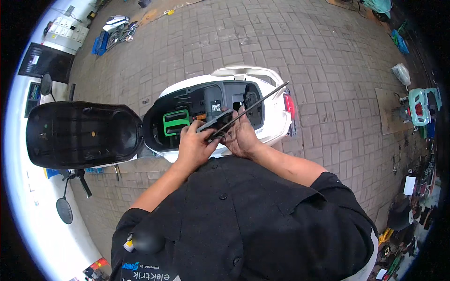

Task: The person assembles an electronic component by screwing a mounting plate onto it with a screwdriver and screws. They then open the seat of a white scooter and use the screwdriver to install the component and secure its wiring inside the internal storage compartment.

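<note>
My left hand is closed on a dark grey flat part, held over the open under-seat compartment of a white scooter. Beside it, my right hand faces palm up, its fingers curled against the same part. A long thin dark rod slants from between my hands up to the right, past the scooter's tail. Its lower end is hidden by my fingers, so which hand grips it is unclear. Left of my hands, a green-framed block with a handle sits in the compartment.
The black seat is flipped open to the left, near the mirrors. A red tail light is at the scooter's right end. Tools and parts lie at the far left on the brick floor. A pale green scooter stands right.
</note>
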Motion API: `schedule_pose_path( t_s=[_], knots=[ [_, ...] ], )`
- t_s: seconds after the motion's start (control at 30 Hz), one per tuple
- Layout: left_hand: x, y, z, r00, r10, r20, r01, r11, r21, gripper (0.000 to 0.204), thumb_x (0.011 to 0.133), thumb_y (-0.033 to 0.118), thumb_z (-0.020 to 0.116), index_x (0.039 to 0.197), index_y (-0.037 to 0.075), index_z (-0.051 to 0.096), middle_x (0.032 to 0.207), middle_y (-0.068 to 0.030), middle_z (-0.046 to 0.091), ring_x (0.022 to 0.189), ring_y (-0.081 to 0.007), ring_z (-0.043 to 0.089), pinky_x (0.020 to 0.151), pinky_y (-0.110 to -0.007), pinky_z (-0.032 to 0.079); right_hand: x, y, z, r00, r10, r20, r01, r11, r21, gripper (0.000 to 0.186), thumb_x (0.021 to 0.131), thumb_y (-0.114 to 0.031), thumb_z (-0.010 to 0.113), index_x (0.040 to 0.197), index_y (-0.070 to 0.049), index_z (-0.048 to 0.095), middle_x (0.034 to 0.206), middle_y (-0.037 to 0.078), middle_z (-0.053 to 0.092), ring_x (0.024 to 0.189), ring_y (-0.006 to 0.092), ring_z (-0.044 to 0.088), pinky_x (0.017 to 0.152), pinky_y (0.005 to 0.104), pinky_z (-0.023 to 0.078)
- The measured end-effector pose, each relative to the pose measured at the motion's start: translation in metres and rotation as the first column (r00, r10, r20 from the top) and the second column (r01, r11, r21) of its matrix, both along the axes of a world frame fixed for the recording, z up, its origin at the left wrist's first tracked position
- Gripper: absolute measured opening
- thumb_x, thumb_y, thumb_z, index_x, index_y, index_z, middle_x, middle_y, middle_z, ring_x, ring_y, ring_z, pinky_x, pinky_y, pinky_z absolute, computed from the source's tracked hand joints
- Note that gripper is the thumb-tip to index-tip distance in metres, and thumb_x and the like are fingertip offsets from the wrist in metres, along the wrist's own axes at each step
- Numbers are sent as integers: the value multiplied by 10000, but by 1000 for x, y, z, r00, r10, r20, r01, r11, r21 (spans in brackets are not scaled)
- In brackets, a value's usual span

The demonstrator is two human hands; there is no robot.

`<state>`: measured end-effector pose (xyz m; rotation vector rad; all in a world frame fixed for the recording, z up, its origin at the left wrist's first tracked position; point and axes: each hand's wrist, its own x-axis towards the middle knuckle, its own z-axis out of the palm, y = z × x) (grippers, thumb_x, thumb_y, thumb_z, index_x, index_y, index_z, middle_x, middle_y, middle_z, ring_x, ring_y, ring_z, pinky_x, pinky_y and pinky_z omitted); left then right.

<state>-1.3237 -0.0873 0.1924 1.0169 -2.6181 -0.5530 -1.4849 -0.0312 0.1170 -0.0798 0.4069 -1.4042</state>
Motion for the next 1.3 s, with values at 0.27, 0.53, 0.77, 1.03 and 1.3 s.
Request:
schedule_pose_path(
  t_s=[0.27, 0.53, 0.77, 1.03, 1.3],
  knots=[
    [11, 8, -12, 992, 86, -89, -76, 991, 106, 262, 761, 258, 745, 939, 68, 719, 970, -185, 637, 948, -363, 599, 841, -462, 463, 0, 4, 25, 992, 93, -89, -79, 986, 149, 608, 1022, -593, 211, 1385, -133, 373, 1242, 132, 551, 985, 245, 618, 774, 348, 551],
    [6, 14, -2, 962, 167, -216, -143, 982, 120, 257, 762, 230, 760, 880, 11, 696, 759, -137, 632, 806, -327, 605, 712, -413, 491, -4, 10, 20, 982, 149, -113, -113, 954, 279, 565, 1033, -521, 339, 1380, -75, 362, 1170, 214, 558, 864, 257, 637, 779, 383, 564],
    [10, 13, -9, 954, 266, -135, -221, 934, 280, 299, 765, 246, 771, 905, -10, 702, 846, -174, 689, 887, -337, 632, 821, -404, 494, -11, 27, 12, 196, 39, -980, -5, 999, 39, 548, 873, -186, 699, 1308, 1, 424, 666, 95, 575, 632, 197, 578, 639, 347, 463],
    [13, 18, -34, 929, 349, -126, -273, 873, 404, 302, 788, 257, 752, 901, -20, 706, 838, -209, 669, 875, -345, 647, 792, -406, 516, -15, 31, 10, -299, -328, -896, -293, 925, -241, 372, 810, -207, 724, 1120, -58, 581, 825, 149, 656, 798, 349, 668, 672, 425, 528],
    [13, 12, -45, 937, 331, -111, -251, 861, 443, 312, 789, 277, 739, 894, -15, 707, 849, -203, 679, 855, -364, 636, 790, -425, 508, -16, 4, 0, -527, -474, -705, -489, 848, -204, 247, 785, -214, 705, 955, -72, 596, 784, 116, 637, 734, 308, 656, 649, 414, 524]
  ],
)
